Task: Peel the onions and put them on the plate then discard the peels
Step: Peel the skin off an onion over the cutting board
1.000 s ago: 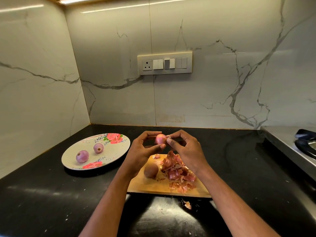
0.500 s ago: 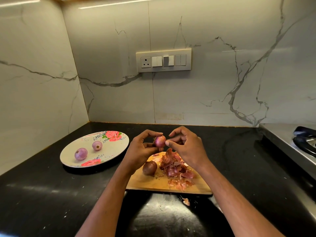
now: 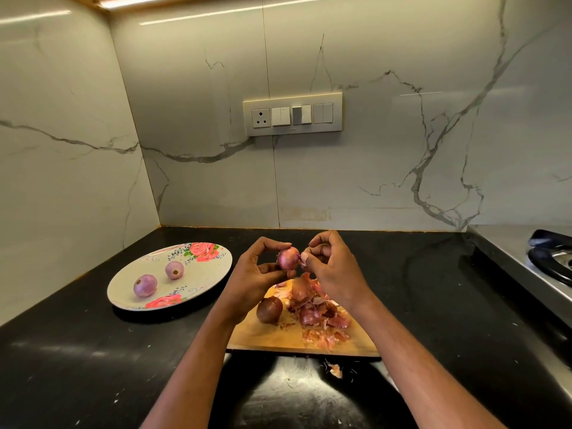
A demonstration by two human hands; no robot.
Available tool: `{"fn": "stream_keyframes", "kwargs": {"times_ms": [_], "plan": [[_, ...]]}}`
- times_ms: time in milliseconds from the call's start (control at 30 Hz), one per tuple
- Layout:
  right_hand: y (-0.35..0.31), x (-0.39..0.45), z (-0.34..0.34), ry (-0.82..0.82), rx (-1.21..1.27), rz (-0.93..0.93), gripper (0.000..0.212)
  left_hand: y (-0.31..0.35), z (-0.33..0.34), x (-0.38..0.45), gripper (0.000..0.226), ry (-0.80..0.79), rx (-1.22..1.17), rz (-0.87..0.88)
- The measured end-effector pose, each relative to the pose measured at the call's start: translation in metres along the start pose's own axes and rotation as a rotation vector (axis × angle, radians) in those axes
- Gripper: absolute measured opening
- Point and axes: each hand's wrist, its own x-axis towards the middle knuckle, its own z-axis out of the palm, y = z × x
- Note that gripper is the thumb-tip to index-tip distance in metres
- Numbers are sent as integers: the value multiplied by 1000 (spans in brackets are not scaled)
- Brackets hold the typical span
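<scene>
The left hand [image 3: 253, 277] held a small onion [image 3: 288, 258] in its grip above the board [image 3: 278, 339], while the right hand [image 3: 332, 267] pinched a peel at its side. Two peeled onions [image 3: 145, 285] lay on the plate [image 3: 213, 267]; an unpeeled one [image 3: 270, 309] sat beside the peels [image 3: 318, 314].

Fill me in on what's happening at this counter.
A person is peeling small onions by hand. The left hand holds a partly peeled onion above the cutting board, while the right hand pinches at its skin. Two peeled onions already sit on the floral plate. One unpeeled onion waits on the board beside a pile of peels, and a stray peel lies on the black counter.
</scene>
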Motion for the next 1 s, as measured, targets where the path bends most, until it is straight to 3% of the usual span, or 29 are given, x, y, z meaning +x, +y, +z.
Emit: {"fn": "stream_keyframes", "kwargs": {"times_ms": [233,400,533,733,867,1000], "plan": [[-8,-1,-1,-75,386,209,14,-1,-1,1,43,2,-30,11],[-5,-1,2,-65,231,126,11,-5,-3,3,42,42,-27,22],[-2,-3,-1,-61,45,7,27,-6,-4,3,40,50,1,44],[-1,-4,0,20,-42,-40,28,-7,-2,3,40,60,93,71],[-3,-2,-2,-5,29,6,27,-4,-2,2,40,49,84,82],[-6,0,-6,-73,287,173,30,-1,0,1,41,37,37,71]]}}
